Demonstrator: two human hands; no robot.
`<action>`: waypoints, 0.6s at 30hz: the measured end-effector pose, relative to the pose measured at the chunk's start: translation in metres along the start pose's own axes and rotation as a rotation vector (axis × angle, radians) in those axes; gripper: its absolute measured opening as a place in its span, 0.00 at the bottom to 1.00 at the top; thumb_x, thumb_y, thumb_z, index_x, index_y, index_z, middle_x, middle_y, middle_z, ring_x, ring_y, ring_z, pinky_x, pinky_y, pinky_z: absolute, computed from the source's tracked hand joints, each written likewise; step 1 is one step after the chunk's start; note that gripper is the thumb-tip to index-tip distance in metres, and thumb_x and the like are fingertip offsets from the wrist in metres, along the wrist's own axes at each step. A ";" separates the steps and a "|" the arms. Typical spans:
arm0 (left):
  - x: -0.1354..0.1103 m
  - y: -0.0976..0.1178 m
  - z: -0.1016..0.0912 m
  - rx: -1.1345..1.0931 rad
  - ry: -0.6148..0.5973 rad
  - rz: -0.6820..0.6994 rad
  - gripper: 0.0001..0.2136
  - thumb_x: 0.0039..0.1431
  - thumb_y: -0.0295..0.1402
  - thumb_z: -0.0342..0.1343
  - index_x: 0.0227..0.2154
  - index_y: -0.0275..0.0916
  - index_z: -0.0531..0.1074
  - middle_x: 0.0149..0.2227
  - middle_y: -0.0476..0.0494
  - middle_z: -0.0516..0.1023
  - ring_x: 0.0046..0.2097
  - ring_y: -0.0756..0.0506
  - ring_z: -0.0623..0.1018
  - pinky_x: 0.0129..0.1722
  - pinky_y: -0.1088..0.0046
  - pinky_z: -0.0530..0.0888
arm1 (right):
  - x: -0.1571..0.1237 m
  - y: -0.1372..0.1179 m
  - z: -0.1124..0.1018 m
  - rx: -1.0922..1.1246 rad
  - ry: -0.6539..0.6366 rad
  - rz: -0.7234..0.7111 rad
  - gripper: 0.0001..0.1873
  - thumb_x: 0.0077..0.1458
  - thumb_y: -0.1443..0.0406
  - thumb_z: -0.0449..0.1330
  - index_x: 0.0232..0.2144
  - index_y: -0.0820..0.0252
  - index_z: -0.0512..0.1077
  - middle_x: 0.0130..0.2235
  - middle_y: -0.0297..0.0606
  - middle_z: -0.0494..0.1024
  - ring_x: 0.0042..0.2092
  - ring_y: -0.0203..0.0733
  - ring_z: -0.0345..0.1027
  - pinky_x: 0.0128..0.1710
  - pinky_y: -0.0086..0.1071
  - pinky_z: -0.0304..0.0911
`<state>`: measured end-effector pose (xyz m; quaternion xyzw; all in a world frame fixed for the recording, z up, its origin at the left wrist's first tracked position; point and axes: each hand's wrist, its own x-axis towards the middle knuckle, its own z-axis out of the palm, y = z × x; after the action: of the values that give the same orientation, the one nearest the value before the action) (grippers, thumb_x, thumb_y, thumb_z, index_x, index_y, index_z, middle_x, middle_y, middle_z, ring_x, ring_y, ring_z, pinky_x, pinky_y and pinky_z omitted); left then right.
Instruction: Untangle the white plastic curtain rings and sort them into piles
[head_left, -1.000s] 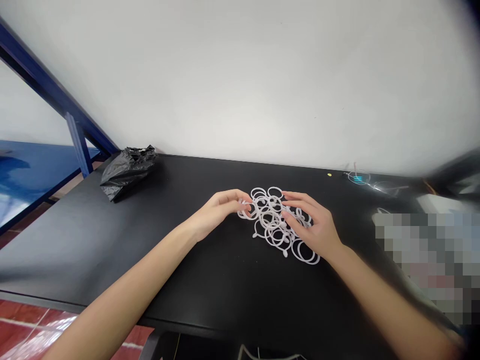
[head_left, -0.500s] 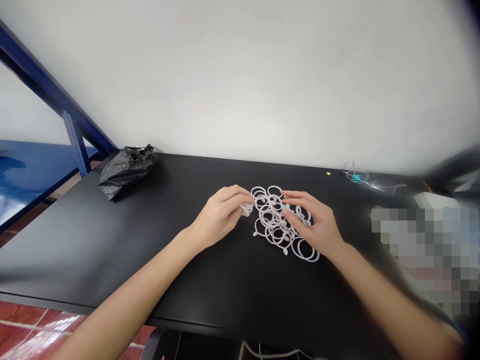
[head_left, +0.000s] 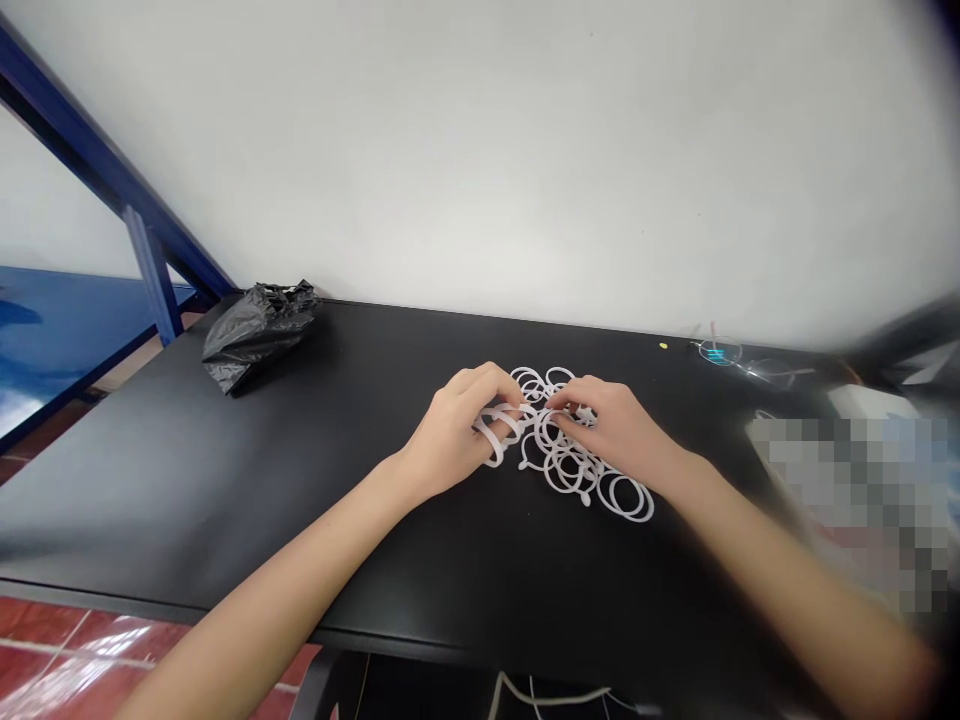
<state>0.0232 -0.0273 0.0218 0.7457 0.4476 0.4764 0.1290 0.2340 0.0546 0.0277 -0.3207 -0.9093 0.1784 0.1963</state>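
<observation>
Several white plastic rings (head_left: 562,470) with small rounded tabs lie in a loose, overlapping pile on the black table (head_left: 465,590). My left hand (head_left: 461,425) is closed at the pile's left side, with a few white rings hanging over its fingers; its fingertips point towards the pile. Over the upper right part of the pile, my right hand (head_left: 611,425) is curled, thumb and fingers pinching at a white ring close to the left fingertips. The right hand and its fingers hide part of the pile.
A crumpled black plastic bag (head_left: 259,335) lies at the back left. Eyeglasses (head_left: 720,352) and a small yellow bit (head_left: 663,346) are at the back right, near the white wall (head_left: 480,160). A partly blurred packet (head_left: 855,500) lies at the right. A cable (head_left: 555,700) hangs below the front edge.
My right hand has moved slightly left and its fingers have closed from spread to a pinch. The rings in my left hand have swung into fuller view, and the two hands are closer together.
</observation>
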 end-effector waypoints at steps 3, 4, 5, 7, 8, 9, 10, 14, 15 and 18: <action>0.001 0.001 0.000 -0.056 -0.022 -0.037 0.04 0.61 0.24 0.55 0.35 0.39 0.68 0.34 0.48 0.74 0.35 0.49 0.73 0.38 0.72 0.70 | -0.001 -0.002 -0.009 0.112 0.061 0.033 0.05 0.54 0.68 0.60 0.30 0.56 0.76 0.30 0.34 0.77 0.29 0.38 0.69 0.29 0.33 0.66; 0.002 0.002 0.000 -0.079 -0.017 -0.029 0.04 0.61 0.24 0.56 0.33 0.39 0.68 0.33 0.48 0.74 0.35 0.49 0.73 0.38 0.72 0.70 | -0.002 -0.002 -0.011 0.152 0.102 0.049 0.05 0.55 0.67 0.60 0.30 0.56 0.76 0.30 0.35 0.77 0.28 0.37 0.67 0.27 0.32 0.65; 0.002 0.002 0.000 -0.104 -0.008 -0.018 0.05 0.60 0.24 0.57 0.31 0.39 0.67 0.33 0.48 0.73 0.35 0.50 0.73 0.37 0.72 0.70 | -0.003 -0.003 -0.013 0.194 0.148 0.065 0.05 0.55 0.66 0.60 0.30 0.56 0.77 0.30 0.35 0.77 0.28 0.37 0.67 0.26 0.32 0.64; 0.003 0.003 0.001 -0.153 -0.001 -0.011 0.09 0.61 0.26 0.58 0.27 0.38 0.65 0.33 0.47 0.73 0.35 0.50 0.73 0.37 0.73 0.71 | -0.004 -0.003 -0.014 0.283 0.230 0.092 0.05 0.55 0.65 0.61 0.31 0.56 0.78 0.31 0.36 0.77 0.28 0.37 0.67 0.24 0.31 0.64; 0.003 0.004 0.002 -0.171 -0.008 -0.012 0.10 0.61 0.26 0.58 0.26 0.38 0.64 0.34 0.47 0.72 0.36 0.50 0.73 0.37 0.73 0.71 | -0.004 -0.004 -0.014 0.328 0.256 0.103 0.05 0.55 0.64 0.61 0.31 0.56 0.78 0.32 0.36 0.77 0.28 0.37 0.67 0.24 0.31 0.64; 0.003 0.004 0.002 -0.181 -0.023 -0.010 0.09 0.61 0.26 0.58 0.27 0.38 0.64 0.34 0.46 0.73 0.36 0.50 0.73 0.38 0.72 0.72 | -0.005 -0.005 -0.013 0.373 0.271 0.113 0.05 0.55 0.63 0.62 0.31 0.55 0.78 0.32 0.37 0.78 0.29 0.38 0.68 0.24 0.31 0.65; 0.003 0.005 0.003 -0.181 -0.038 -0.005 0.08 0.61 0.27 0.59 0.28 0.38 0.65 0.35 0.46 0.73 0.37 0.49 0.74 0.39 0.72 0.72 | -0.005 -0.006 -0.012 0.417 0.275 0.118 0.04 0.54 0.63 0.63 0.30 0.55 0.78 0.32 0.37 0.78 0.30 0.38 0.69 0.24 0.31 0.66; 0.002 0.005 0.007 -0.147 -0.044 0.037 0.08 0.59 0.28 0.60 0.41 0.39 0.69 0.43 0.41 0.73 0.46 0.45 0.74 0.47 0.66 0.73 | -0.004 -0.021 -0.010 0.554 0.249 0.088 0.03 0.54 0.64 0.64 0.32 0.54 0.79 0.33 0.37 0.78 0.33 0.39 0.72 0.26 0.31 0.68; 0.001 0.004 0.008 -0.141 -0.033 0.043 0.11 0.59 0.28 0.60 0.44 0.39 0.68 0.46 0.40 0.73 0.49 0.44 0.73 0.48 0.65 0.73 | -0.003 -0.026 -0.010 0.575 0.230 0.080 0.04 0.55 0.64 0.64 0.33 0.53 0.80 0.34 0.37 0.79 0.33 0.39 0.72 0.27 0.32 0.69; -0.002 0.002 0.011 -0.149 -0.012 0.032 0.18 0.59 0.29 0.60 0.51 0.40 0.64 0.49 0.39 0.71 0.51 0.43 0.72 0.50 0.63 0.72 | 0.000 -0.040 -0.013 0.617 0.102 0.044 0.05 0.53 0.66 0.64 0.33 0.54 0.80 0.34 0.37 0.80 0.35 0.40 0.74 0.30 0.32 0.71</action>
<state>0.0331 -0.0272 0.0167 0.7442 0.3980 0.5057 0.1790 0.2193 0.0280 0.0570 -0.2740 -0.7940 0.4340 0.3258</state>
